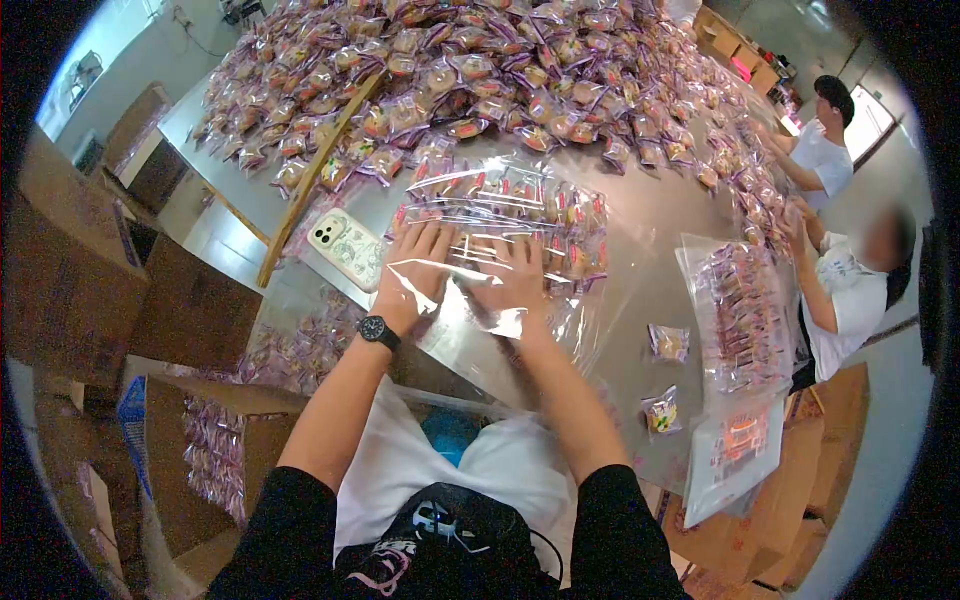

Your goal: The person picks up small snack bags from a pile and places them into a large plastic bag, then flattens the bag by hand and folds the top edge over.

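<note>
Both my hands are inside a large clear plastic bag point(570, 330) that lies flat on the metal table. Rows of small wrapped snack packets point(580, 215) fill the far part of the bag. My left hand point(415, 270), with a black watch point(377, 331) on its wrist, rests its outstretched fingers against the near row. Beside it, my right hand point(508, 280) has its fingers extended toward the same row. Glare on the plastic partly hides both hands. A phone in a patterned case point(345, 245) lies just left of my left hand.
A big heap of wrapped packets point(480, 80) covers the back of the table, with a wooden strip point(320, 180) along its left. Another filled bag point(742, 315), flat bags point(735, 450) and two loose packets point(664, 410) lie right. Cardboard boxes point(200, 300) stand left. Two people sit at right.
</note>
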`<act>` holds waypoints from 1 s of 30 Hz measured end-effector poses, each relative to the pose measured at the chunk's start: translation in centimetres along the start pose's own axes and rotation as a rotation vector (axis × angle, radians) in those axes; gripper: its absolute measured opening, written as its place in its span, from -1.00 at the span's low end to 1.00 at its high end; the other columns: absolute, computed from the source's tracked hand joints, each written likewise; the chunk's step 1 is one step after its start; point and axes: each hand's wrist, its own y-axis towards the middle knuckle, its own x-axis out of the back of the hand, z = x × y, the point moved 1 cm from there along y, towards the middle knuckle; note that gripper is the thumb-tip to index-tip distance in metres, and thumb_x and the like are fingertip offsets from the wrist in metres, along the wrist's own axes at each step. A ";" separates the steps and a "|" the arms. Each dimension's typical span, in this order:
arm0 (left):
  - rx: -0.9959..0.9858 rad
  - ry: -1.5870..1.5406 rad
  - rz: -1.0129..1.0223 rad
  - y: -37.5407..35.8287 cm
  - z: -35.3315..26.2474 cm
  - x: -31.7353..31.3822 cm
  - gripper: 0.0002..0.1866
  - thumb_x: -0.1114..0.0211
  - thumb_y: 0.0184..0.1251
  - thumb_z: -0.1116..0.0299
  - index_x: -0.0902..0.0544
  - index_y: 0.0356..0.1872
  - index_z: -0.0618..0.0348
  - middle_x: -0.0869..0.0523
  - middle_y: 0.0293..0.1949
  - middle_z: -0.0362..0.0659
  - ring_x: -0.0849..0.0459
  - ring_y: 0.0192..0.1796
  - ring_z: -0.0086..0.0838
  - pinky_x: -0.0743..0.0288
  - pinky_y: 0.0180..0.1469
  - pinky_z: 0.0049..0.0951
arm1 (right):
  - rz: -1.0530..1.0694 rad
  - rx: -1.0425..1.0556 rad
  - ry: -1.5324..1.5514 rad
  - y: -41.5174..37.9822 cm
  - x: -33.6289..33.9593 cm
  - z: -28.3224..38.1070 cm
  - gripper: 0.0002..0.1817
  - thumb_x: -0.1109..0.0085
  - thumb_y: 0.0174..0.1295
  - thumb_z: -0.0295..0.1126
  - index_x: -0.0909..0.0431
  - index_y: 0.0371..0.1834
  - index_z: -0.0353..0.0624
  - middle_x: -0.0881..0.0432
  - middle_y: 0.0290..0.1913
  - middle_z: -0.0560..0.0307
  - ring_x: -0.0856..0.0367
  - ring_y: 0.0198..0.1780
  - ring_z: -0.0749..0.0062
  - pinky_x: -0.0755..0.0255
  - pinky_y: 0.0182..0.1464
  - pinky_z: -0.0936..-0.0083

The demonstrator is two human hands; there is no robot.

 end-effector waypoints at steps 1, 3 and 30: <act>0.034 -0.023 -0.044 0.1 -0.6 0.5 -0.37 -0.32 0.28 0.34 -0.49 0.40 0.26 -0.54 0.40 0.16 -0.44 0.48 0.09 -0.26 0.56 0.05 | 0.066 0.000 -0.058 0.3 0.2 0.2 -0.36 -0.44 0.03 0.01 -0.69 0.22 0.03 -0.65 0.23 0.06 -0.50 0.30 0.02 -0.18 0.43 -0.15; 0.032 0.030 -0.121 0.0 -0.5 -0.2 -0.39 -0.32 0.27 0.36 -0.52 0.38 0.25 -0.58 0.35 0.14 -0.49 0.44 0.07 -0.30 0.54 0.04 | 0.109 -0.075 -0.090 0.4 -0.1 0.7 -0.33 -0.46 0.03 0.01 -0.66 0.26 0.03 -0.65 0.23 0.05 -0.49 0.31 0.02 -0.19 0.41 -0.17; 0.115 -0.017 -0.263 0.8 -0.8 -2.5 -0.53 -0.22 0.29 0.48 -0.64 0.26 0.18 -0.63 0.34 -0.05 -0.45 0.49 -0.11 -0.26 0.57 -0.04 | 0.023 0.039 -0.035 2.1 -1.2 1.2 -0.43 -0.36 0.17 -0.26 -0.61 0.29 -0.16 -0.61 0.31 -0.07 -0.52 0.34 -0.08 -0.32 0.45 -0.05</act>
